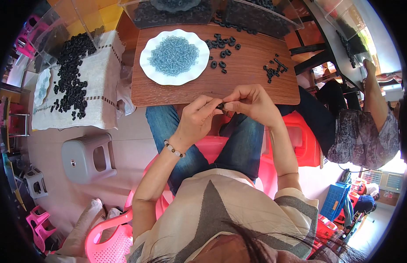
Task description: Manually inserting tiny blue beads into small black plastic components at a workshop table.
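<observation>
A brown wooden table (pixel 251 90) stands just beyond the person's knees; left of it are a gray stool (pixel 83 160) and, farther off, a pale cloth (pixel 102 87) bearing black parts (pixel 72 74). At the table's near edge, the left hand (pixel 197 115) and right hand (pixel 256 105) meet, fingertips pinched closed on a small dark piece (pixel 220 106), its shape mostly hidden, as far as I can tell. Wood grain separates this edge from a scalloped white plate (pixel 203 61), black rings (pixel 222 44) and thin black pieces (pixel 276 69). Clear bins (pixel 168 16) line the far edge.
</observation>
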The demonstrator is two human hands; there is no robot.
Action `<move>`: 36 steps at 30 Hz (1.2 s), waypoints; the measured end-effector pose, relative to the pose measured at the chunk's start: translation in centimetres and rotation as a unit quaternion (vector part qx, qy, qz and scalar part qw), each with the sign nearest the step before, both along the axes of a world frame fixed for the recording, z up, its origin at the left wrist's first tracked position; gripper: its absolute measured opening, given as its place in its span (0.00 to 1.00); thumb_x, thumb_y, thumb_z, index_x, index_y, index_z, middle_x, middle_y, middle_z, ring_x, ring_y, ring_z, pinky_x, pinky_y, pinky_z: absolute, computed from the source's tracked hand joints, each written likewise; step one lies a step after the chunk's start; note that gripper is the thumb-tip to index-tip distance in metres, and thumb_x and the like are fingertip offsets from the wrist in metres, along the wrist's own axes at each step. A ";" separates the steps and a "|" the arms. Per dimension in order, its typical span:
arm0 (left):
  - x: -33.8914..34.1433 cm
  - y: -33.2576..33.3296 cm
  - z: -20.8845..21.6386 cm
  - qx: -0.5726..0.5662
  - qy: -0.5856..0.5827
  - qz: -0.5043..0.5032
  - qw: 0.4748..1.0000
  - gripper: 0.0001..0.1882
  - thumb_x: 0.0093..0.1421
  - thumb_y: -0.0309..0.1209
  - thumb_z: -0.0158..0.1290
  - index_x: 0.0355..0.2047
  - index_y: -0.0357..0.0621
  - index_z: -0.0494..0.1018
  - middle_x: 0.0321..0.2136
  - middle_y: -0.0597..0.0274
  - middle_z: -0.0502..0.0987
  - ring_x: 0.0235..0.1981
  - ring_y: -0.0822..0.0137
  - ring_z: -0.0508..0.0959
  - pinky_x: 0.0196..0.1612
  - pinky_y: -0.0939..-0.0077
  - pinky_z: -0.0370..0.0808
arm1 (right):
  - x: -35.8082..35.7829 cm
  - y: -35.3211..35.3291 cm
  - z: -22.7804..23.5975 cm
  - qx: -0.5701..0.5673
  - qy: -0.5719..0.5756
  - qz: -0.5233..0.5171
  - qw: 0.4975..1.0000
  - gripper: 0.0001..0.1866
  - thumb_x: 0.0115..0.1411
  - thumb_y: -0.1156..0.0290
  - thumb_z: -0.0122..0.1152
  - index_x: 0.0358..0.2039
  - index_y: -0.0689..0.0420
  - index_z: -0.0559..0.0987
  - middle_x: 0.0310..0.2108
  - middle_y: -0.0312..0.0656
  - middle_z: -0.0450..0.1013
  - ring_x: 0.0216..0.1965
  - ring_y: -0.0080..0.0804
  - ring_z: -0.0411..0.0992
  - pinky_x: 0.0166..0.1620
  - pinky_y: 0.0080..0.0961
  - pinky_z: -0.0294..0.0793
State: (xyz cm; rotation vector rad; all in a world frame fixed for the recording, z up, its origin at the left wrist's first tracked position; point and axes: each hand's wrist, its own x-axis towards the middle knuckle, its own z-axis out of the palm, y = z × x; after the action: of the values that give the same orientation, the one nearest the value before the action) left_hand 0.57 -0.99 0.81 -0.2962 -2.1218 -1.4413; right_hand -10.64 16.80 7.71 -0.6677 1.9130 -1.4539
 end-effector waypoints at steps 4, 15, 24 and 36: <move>0.1 0.3 1.1 0.019 0.002 -0.008 1.000 0.19 0.54 0.10 0.57 0.47 0.35 0.79 0.37 0.54 0.79 0.33 0.56 0.83 0.36 0.70 0.82 | -1.3 1.0 -1.2 -0.060 -0.136 0.040 0.988 0.15 0.60 0.73 0.72 0.46 0.61 0.81 0.35 0.33 0.79 0.31 0.17 0.75 0.36 0.14 0.74; 0.0 -0.1 1.6 -0.089 0.062 0.070 0.992 0.20 0.47 0.19 0.63 0.43 0.45 0.83 0.40 0.59 0.74 0.42 0.56 0.76 0.39 0.64 0.75 | 0.3 0.4 -3.2 -0.195 -0.355 0.121 0.906 0.26 0.69 0.64 0.62 0.61 0.65 0.73 0.49 0.42 0.77 0.49 0.26 0.77 0.51 0.28 0.81; -0.2 -0.1 1.8 -0.141 0.090 0.073 0.983 0.18 0.47 0.21 0.64 0.41 0.44 0.83 0.40 0.59 0.75 0.41 0.55 0.75 0.41 0.63 0.75 | 0.6 0.4 -5.2 -0.214 -0.340 0.121 0.908 0.25 0.69 0.62 0.61 0.59 0.67 0.74 0.49 0.44 0.78 0.52 0.31 0.77 0.61 0.35 0.76; -0.2 -0.7 1.3 -0.068 0.017 0.118 0.991 0.18 0.49 0.28 0.70 0.43 0.43 0.84 0.33 0.61 0.78 0.33 0.59 0.76 0.36 0.70 0.74 | 1.2 -1.0 -2.4 -0.105 -0.114 -0.059 0.986 0.17 0.66 0.63 0.67 0.49 0.61 0.78 0.39 0.33 0.77 0.40 0.19 0.75 0.44 0.18 0.78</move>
State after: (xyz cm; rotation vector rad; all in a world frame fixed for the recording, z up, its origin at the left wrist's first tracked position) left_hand 0.39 -1.65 2.15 -0.1143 -2.1490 -1.1520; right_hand -9.48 15.84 5.34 -0.4644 1.6620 -1.7447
